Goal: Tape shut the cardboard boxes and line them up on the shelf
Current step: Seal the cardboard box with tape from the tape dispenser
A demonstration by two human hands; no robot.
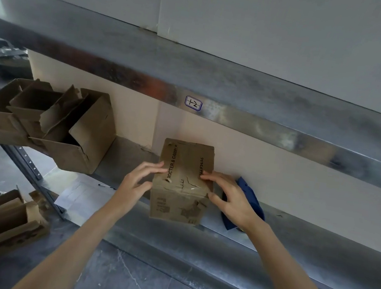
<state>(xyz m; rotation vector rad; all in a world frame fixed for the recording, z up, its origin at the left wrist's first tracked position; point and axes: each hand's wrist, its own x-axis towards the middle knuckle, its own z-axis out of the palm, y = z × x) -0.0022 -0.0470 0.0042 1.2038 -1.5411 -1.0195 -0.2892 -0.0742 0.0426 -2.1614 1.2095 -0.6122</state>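
Note:
A worn brown cardboard box [183,182] with printed lettering stands at the front edge of the metal shelf [294,233], its top flaps folded down. My left hand [139,183] rests on its left top edge and side, fingers spread. On the right top edge and corner lies my right hand [231,198]. A blue tape dispenser [250,200] sits on the shelf just behind my right hand, partly hidden by it.
Several open, empty cardboard boxes [49,123] are bunched at the shelf's left end. Another open box [10,220] sits on the floor at lower left beside white paper [81,193] with a pen. The upper shelf beam [214,99] carries a small label.

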